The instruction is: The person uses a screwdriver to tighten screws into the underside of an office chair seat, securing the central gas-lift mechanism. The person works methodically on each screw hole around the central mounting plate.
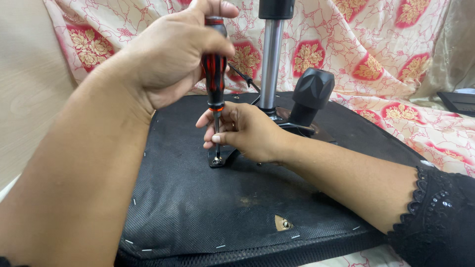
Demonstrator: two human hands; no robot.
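An upturned black chair seat [198, 202] lies with its fabric underside up. My left hand [170, 54] is shut on the red and black handle of a screwdriver [213, 74], which stands upright. Its tip rests in a screw [216, 160] at the corner of a black metal mounting plate [226, 159]. My right hand [252, 131] pinches the thin shaft just above the screw and rests on the plate. A black lace-edged sleeve covers my right upper arm.
A silver metal column [270, 64] rises from the plate, with a black knobbed lever [311, 89] to its right. Red and cream patterned cloth [386, 49] lies beneath and behind. A small tear [283, 223] in the fabric exposes a fitting. A dark flat object [457, 101] sits far right.
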